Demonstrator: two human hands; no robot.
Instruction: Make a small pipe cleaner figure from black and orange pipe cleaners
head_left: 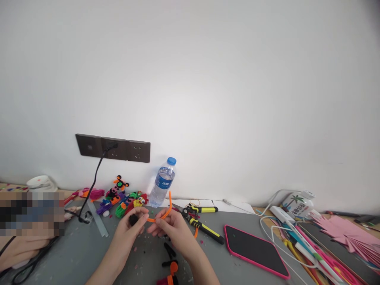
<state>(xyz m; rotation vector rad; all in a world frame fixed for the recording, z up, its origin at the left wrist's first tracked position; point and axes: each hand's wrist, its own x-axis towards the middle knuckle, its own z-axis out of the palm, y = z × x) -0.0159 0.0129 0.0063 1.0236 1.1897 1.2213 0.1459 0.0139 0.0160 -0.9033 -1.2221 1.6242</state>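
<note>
An orange pipe cleaner (pixel 170 206) runs between my two hands, its free end bent upward above the right one. My left hand (pixel 133 223) pinches one end between thumb and fingers; a small black fuzzy piece (pixel 133 220) also shows in that hand. My right hand (pixel 170 225) is closed on the pipe cleaner a little further along. Just beyond the right hand lie pliers (pixel 204 229) with yellow and black handles. Below the hands are short black pieces (pixel 170 251) and an orange, black and pink fuzzy piece (pixel 172 275), cut off by the frame's bottom edge.
A water bottle (pixel 162 184) stands against the wall, beside several colourful pipe-cleaner figures (pixel 118 198). A pink-edged phone (pixel 255 251) lies to the right, near white cables and a power strip (pixel 282 215). Another person's arm (pixel 23 249), partly blurred out, rests at the left.
</note>
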